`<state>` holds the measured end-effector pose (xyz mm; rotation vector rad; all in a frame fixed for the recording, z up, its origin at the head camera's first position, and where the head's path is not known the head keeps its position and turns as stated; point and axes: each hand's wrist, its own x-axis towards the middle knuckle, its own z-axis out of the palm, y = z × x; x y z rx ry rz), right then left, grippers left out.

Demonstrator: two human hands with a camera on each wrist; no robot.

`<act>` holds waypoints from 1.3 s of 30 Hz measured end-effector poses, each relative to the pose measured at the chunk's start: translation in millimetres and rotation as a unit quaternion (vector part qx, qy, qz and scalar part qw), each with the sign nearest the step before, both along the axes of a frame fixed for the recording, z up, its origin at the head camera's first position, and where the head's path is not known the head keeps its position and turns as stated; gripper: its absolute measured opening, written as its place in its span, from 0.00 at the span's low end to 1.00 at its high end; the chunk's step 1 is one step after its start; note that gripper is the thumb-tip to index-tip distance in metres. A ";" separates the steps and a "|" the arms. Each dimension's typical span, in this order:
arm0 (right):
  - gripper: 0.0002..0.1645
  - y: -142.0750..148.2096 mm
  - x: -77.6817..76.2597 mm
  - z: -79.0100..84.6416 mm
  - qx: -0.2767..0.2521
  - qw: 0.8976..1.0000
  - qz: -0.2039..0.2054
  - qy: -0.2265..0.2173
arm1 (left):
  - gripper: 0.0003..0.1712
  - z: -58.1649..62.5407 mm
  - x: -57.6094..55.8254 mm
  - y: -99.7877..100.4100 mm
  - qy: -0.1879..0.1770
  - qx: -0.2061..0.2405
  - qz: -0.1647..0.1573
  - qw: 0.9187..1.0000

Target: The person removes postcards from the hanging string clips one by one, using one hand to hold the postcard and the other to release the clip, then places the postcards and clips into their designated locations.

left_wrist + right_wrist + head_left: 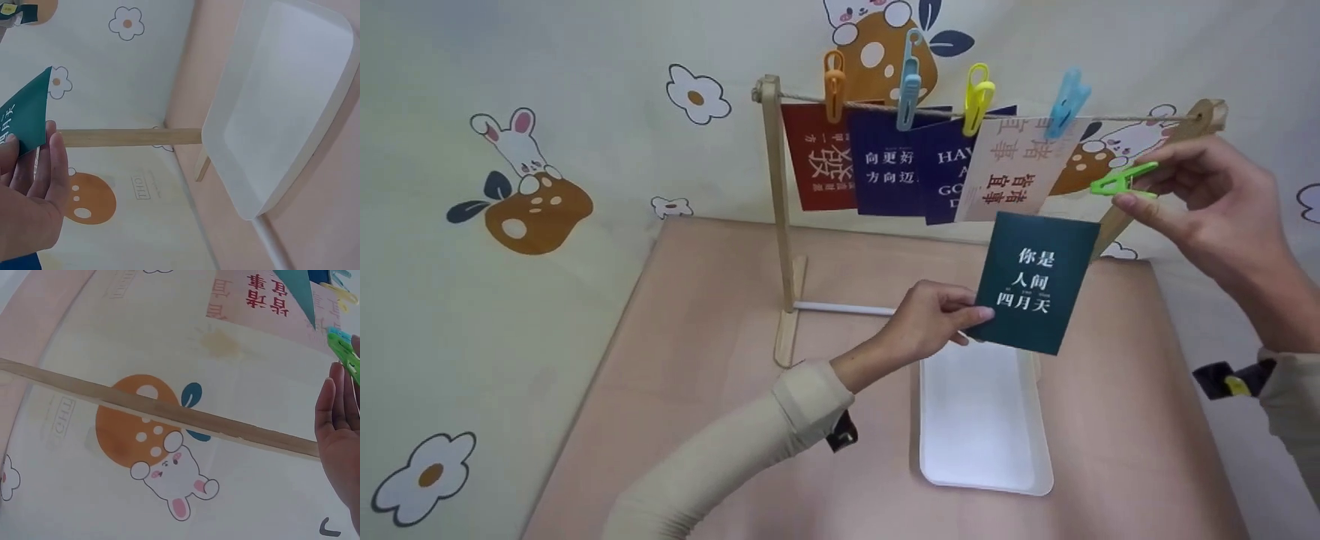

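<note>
My left hand (926,319) pinches a dark green card (1031,281) with white characters by its lower left corner, thumb in front. In the left wrist view the green card (28,115) sits between thumb and fingers. My right hand (1215,202) pinches a light green clothespin (1121,182) near the rope's right end, its nose pointing left. The rope (1140,118) carries a red card (817,165), two dark blue cards (896,180) and a pink card (1009,172). Orange (834,86), yellow (978,101) and two blue clothespins (1069,105) clip them there.
A wooden stand holds the rope between its left post (778,195) and right post (1117,225). A white rod (844,308) runs low from the left foot. The white tray (982,420) lies on the pinkish table (697,427). Behind is a patterned wall cloth (607,67).
</note>
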<state>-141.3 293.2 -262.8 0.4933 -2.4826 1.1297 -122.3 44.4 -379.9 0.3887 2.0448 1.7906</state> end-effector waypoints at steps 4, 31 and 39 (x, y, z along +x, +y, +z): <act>0.30 -2.0 2.8 -17.1 -0.015 1.000 0.015 -0.012 | 0.11 -13.0 9.1 -7.9 -0.024 0.001 0.005 1.000; 0.26 -18.4 16.2 -147.3 -0.046 0.988 -0.006 -0.150 | 0.09 -81.9 29.8 -69.5 -0.077 -0.039 0.052 0.995; 0.26 -22.3 18.8 -178.4 -0.064 0.983 0.001 -0.175 | 0.11 -110.2 42.6 -81.8 -0.118 -0.020 0.089 0.989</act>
